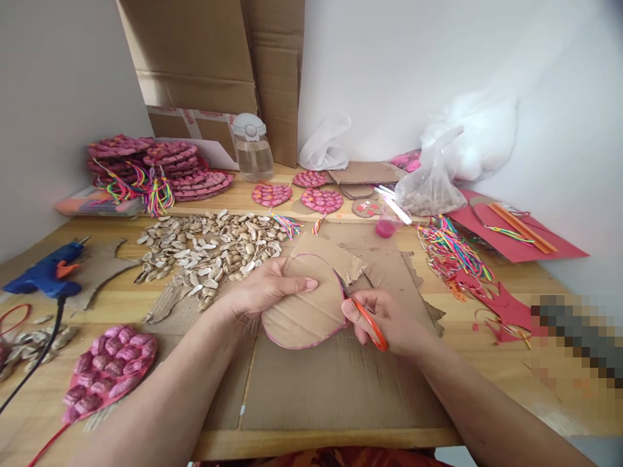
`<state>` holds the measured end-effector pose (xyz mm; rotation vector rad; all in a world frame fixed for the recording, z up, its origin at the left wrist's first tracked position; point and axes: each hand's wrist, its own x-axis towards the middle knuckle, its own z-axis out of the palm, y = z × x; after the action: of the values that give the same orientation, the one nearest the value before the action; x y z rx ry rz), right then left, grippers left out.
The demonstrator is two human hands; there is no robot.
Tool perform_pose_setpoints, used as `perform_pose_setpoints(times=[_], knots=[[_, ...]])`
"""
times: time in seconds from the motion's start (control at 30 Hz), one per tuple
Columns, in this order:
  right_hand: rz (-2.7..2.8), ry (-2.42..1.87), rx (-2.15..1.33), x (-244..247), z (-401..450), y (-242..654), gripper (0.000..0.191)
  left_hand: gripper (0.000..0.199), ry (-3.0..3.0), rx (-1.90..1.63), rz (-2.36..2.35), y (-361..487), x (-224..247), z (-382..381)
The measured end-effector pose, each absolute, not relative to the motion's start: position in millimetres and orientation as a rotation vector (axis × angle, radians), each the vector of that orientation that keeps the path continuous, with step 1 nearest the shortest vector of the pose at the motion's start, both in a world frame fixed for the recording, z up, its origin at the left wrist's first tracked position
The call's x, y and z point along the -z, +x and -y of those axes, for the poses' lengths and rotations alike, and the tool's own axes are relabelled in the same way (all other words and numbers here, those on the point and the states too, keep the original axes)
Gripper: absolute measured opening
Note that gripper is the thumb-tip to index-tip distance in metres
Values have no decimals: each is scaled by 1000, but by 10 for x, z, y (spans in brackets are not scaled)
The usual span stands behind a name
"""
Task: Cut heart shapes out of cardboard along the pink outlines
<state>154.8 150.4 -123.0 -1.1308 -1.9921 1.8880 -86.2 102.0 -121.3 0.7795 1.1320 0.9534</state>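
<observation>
- Cutting cardboard (302, 316) along its outline (291, 348) seems the step.
- Left hand (267, 285) pinches it; right hand (392, 321) grips scissors (374, 329).
- Next snip probably calls for turning the cardboard.

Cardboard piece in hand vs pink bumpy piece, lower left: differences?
The cardboard piece is brown and flat; the pink bumpy piece has raised lumps. The left hand holds the cardboard piece, scissors at its edge; the pink bumpy piece lies unheld, with a red cord. Both have curved edges.
</observation>
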Motion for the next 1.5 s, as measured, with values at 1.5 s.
perform_pose_setpoints(times=[1.5], knots=[[1922,-1118,-1840,1233,-1432,1537,54,37,778,-884,-1006,-886,1234,-1005]])
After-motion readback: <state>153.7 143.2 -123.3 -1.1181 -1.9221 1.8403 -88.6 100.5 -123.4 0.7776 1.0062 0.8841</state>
